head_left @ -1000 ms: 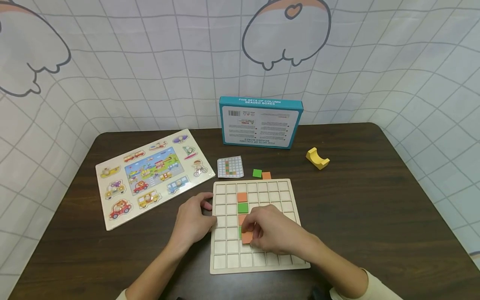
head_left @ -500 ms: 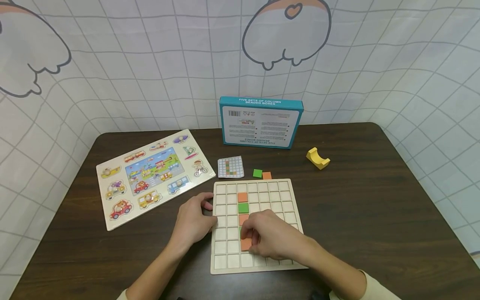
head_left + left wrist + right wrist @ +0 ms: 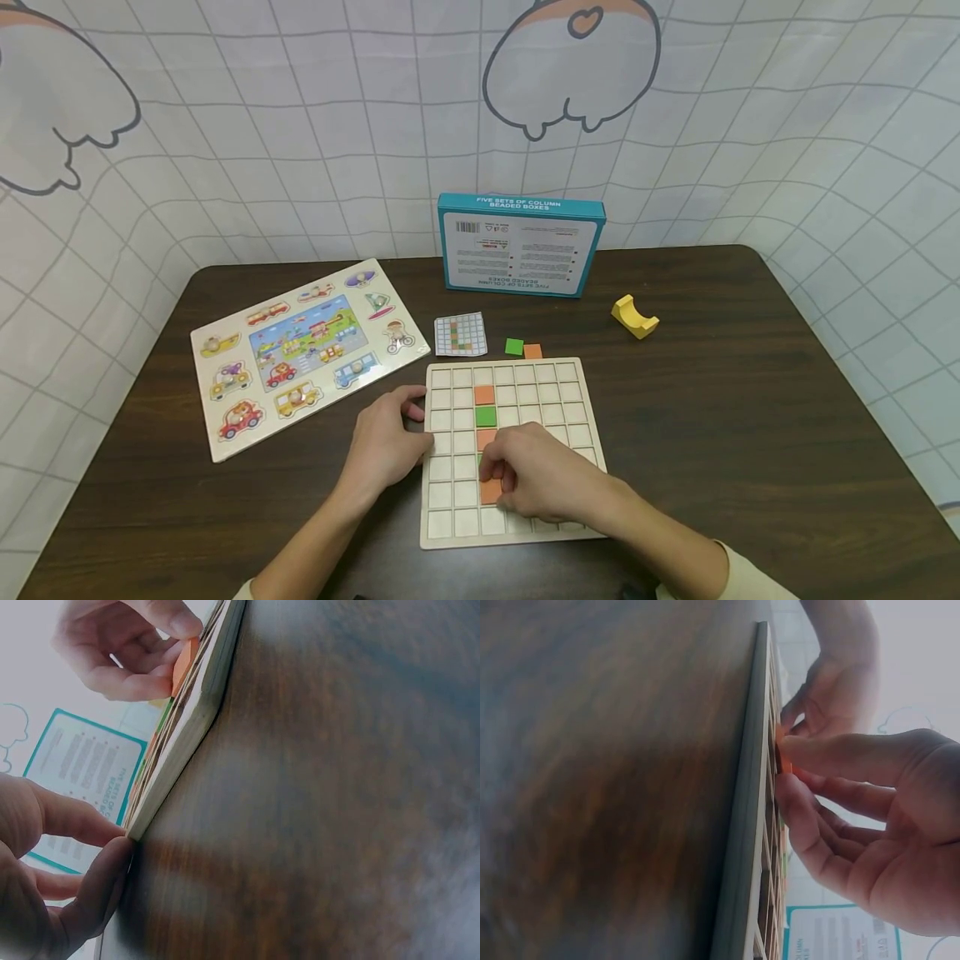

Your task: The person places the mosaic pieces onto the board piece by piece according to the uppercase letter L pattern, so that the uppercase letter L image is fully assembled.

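Observation:
A pale wooden grid board (image 3: 440,494) lies flat on the dark table. My left hand (image 3: 385,440) rests at its left edge, thumb and forefinger touching the rim. Over the third column, my right hand (image 3: 543,471) pinches an orange square tile (image 3: 491,492) between thumb and fingers. In the right wrist view that tile (image 3: 784,754) is at the board's surface. Above it in the same column lie an orange tile (image 3: 484,395), a green tile (image 3: 486,416) and another orange tile (image 3: 486,438). A further green tile (image 3: 480,460) is mostly hidden by my right fingers.
Beyond the board lie a small pattern card (image 3: 461,334), a loose green tile (image 3: 514,346) and a loose orange tile (image 3: 532,351). A teal-edged box (image 3: 521,250) stands behind them. To the left is a vehicle puzzle (image 3: 307,350); at right, a yellow curved block (image 3: 634,317).
My right hand has moved the orange tile slightly toward me, down the third column, while still pinching it. The left hand has stayed at the board's edge.

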`<action>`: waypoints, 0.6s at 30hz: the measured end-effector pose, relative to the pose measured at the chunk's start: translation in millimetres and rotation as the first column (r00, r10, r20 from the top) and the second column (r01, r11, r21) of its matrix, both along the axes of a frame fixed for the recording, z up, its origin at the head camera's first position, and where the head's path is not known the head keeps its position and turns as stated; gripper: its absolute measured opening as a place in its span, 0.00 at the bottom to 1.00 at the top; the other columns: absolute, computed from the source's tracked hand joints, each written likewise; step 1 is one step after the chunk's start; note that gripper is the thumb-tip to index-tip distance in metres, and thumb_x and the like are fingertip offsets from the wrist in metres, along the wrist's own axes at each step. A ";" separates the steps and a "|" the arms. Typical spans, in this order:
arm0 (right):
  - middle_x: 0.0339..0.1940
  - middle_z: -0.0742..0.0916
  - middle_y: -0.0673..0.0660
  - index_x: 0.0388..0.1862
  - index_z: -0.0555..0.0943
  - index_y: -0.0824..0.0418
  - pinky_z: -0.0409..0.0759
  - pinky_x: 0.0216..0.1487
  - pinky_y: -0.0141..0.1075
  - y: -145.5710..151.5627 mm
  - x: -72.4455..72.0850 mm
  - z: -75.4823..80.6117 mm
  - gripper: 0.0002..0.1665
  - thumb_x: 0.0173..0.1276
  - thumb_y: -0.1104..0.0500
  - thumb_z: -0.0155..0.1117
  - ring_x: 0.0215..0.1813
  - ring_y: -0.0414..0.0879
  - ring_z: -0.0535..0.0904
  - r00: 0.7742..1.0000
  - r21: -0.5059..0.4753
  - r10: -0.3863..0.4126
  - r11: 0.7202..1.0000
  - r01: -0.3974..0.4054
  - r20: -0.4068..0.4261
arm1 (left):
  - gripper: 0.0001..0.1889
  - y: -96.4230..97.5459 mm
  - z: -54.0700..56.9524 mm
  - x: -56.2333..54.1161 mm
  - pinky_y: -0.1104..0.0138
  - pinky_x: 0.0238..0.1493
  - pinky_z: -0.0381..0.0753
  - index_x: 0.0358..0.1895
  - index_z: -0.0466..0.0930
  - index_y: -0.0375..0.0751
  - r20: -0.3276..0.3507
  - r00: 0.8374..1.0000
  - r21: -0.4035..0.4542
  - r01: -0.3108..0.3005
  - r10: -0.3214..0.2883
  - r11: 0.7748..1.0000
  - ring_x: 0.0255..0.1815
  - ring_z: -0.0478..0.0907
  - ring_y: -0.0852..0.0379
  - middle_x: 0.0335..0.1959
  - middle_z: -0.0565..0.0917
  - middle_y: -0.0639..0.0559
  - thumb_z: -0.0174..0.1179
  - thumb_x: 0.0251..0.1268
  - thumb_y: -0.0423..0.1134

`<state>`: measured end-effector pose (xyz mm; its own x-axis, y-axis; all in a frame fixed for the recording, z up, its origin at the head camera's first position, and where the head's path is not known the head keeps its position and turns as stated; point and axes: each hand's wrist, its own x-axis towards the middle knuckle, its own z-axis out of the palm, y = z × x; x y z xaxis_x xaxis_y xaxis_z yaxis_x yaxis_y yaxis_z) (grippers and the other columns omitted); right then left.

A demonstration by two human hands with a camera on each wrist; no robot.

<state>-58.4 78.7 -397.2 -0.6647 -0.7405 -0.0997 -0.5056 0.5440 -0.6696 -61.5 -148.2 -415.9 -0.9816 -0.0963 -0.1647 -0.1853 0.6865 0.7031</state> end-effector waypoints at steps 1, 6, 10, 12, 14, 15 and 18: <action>0.25 0.84 0.47 0.33 0.87 0.59 0.77 0.32 0.25 -0.1 0.0 0.0 0.15 0.49 0.74 0.75 0.26 0.30 0.74 1.000 -0.003 0.003 1.000 -0.003 -0.005 | 0.35 0.0 -0.2 -0.1 0.66 0.33 0.74 0.63 0.82 0.40 0.000 1.000 0.000 -0.001 0.001 1.000 0.35 0.77 0.55 0.39 0.85 0.51 0.65 0.42 0.28; 0.27 0.84 0.47 0.33 0.86 0.58 0.76 0.33 0.25 0.2 0.7 -0.5 0.15 0.49 0.73 0.76 0.27 0.32 0.75 1.000 -0.005 0.012 1.000 -0.012 -0.028 | 0.35 0.3 -0.2 -0.5 0.66 0.33 0.74 0.63 0.82 0.40 0.000 1.000 0.001 -0.002 0.002 1.000 0.33 0.77 0.56 0.39 0.85 0.50 0.65 0.42 0.28; 0.28 0.83 0.46 0.33 0.86 0.57 0.76 0.34 0.25 0.6 1.1 -0.9 0.15 0.49 0.73 0.77 0.28 0.32 0.75 1.000 0.009 0.010 1.000 -0.010 -0.029 | 0.35 0.5 -0.4 -1.0 0.66 0.33 0.75 0.63 0.82 0.40 0.000 1.000 0.001 -0.004 0.004 1.000 0.33 0.77 0.56 0.39 0.85 0.50 0.65 0.41 0.28; 0.28 0.83 0.46 0.33 0.86 0.57 0.76 0.34 0.25 0.6 1.1 -1.0 0.16 0.49 0.73 0.77 0.28 0.32 0.75 1.000 0.012 0.010 1.000 -0.010 -0.029 | 0.35 0.2 -0.7 -1.1 0.66 0.33 0.75 0.63 0.82 0.40 0.002 1.000 0.001 -0.004 0.004 1.000 0.33 0.77 0.56 0.39 0.85 0.51 0.65 0.41 0.28; 0.27 0.83 0.46 0.33 0.85 0.57 0.75 0.35 0.25 0.2 1.1 -0.9 0.16 0.49 0.73 0.77 0.28 0.32 0.75 0.999 0.010 0.012 1.000 -0.012 -0.030 | 0.36 -0.2 -0.8 -1.0 0.66 0.34 0.75 0.63 0.82 0.40 0.004 1.000 0.001 -0.004 0.004 1.000 0.33 0.77 0.56 0.39 0.85 0.51 0.65 0.41 0.28; 0.27 0.83 0.47 0.33 0.85 0.57 0.75 0.34 0.25 0.0 1.1 -0.6 0.16 0.49 0.73 0.78 0.28 0.32 0.75 0.999 0.008 0.014 1.000 -0.013 -0.030 | 0.36 -0.4 -1.0 -1.0 0.66 0.34 0.75 0.64 0.81 0.40 0.006 1.000 0.000 -0.004 0.004 1.000 0.34 0.77 0.56 0.39 0.85 0.51 0.65 0.40 0.28; 0.28 0.83 0.47 0.34 0.85 0.57 0.75 0.34 0.25 -0.5 1.2 -0.2 0.16 0.49 0.72 0.78 0.28 0.33 0.75 0.999 0.007 0.015 1.000 -0.015 -0.029 | 0.36 -0.8 -0.7 -0.7 0.66 0.33 0.75 0.64 0.81 0.40 0.007 1.000 0.004 -0.002 0.002 1.000 0.33 0.77 0.56 0.39 0.85 0.51 0.65 0.40 0.28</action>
